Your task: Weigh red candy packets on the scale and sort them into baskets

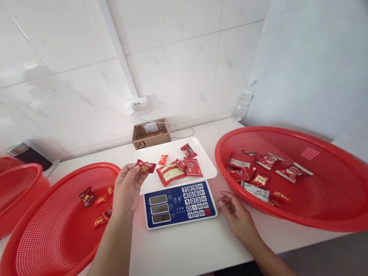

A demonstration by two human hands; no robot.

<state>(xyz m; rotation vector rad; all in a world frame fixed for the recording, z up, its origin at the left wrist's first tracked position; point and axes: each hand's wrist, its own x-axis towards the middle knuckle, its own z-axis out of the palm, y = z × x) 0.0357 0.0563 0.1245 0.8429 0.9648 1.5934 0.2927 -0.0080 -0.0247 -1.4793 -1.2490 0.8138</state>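
Bare left forearm (109, 253) ended in a left hand (130, 184) firmly pinching one dark-red, gold-printed wrapped sweet (147, 166) over a white rectangular plastic tray (145, 153); half-curled right hand (236, 215) looked empty; light end-grip seemed wise

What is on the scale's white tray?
The white tray bears a large red-and-cream packet, a square red packet, a small orange wrapped piece and a dark red packet. Another small red packet shows only partly. Whatever lies beneath them is covered.
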